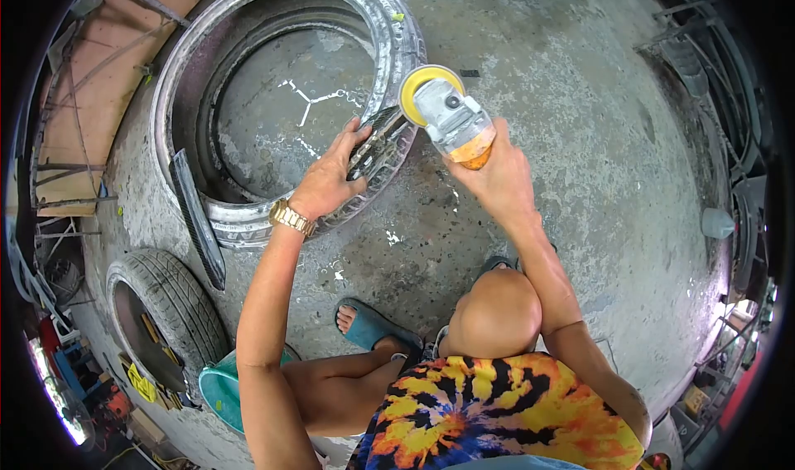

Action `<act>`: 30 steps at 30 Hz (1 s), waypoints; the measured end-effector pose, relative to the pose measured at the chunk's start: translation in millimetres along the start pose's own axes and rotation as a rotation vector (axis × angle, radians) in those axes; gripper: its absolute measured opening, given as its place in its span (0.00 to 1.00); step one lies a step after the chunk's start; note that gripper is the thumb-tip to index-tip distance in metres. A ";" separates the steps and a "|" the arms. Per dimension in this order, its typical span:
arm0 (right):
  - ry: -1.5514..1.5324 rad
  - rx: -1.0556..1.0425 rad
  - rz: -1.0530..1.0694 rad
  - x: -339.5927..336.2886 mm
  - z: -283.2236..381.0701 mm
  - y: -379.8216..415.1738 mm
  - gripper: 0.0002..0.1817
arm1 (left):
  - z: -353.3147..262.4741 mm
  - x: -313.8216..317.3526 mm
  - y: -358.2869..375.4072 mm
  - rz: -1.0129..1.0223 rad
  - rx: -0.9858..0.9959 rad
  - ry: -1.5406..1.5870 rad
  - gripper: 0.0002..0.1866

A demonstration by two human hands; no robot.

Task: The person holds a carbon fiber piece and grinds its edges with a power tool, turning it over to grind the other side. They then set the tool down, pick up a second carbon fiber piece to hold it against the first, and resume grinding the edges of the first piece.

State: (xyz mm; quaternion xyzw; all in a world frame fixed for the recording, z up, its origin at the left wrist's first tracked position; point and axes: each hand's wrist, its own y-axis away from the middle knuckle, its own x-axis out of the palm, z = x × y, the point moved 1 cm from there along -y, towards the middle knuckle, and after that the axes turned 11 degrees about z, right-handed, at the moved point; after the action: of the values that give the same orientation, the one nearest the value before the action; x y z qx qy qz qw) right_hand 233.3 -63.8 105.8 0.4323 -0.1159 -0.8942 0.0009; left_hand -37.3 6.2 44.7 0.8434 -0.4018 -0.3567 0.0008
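My right hand (501,180) is wrapped round the body of a grey and orange angle grinder (454,118) with a yellow disc. The disc is beside the edge of a dark, carbon-patterned part (377,145); whether they touch I cannot tell. My left hand (331,176) grips that part with its fingers on the far side and thumb near. Beneath the part lies a large, dusty tyre (178,81) flat on the floor. A second long dark strip (197,221) leans on the tyre's left side.
Another tyre (178,304) stands at the lower left, beside a teal basin (222,391). Metal frames and a wooden board (95,64) are at the left. Dark car parts (687,64) line the right edge, near a pale container (717,223).
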 end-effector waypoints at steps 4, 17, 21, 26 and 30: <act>-0.012 0.047 0.003 -3.7 1.6 -0.4 0.32 | -0.2 0.5 0.7 0.009 -0.009 -0.001 0.44; 0.017 -0.076 0.085 9.0 5.9 2.8 0.31 | -2.8 0.1 0.5 0.013 -0.036 0.009 0.44; 0.001 -0.049 0.023 7.2 5.2 1.2 0.33 | -0.2 1.1 0.7 0.001 -0.020 -0.017 0.44; 0.001 -0.113 0.073 12.2 4.4 1.7 0.33 | -3.5 -0.6 0.9 0.005 -0.023 0.004 0.44; -0.110 -0.030 -0.036 3.4 -6.9 -0.6 0.33 | -4.1 -1.4 0.9 0.014 -0.038 -0.005 0.43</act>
State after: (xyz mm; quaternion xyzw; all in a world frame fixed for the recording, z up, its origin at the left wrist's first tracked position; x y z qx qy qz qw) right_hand 236.5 -65.0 98.9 0.3845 -0.0947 -0.9181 -0.0153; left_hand -36.1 5.3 48.9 0.8394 -0.4010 -0.3664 0.0181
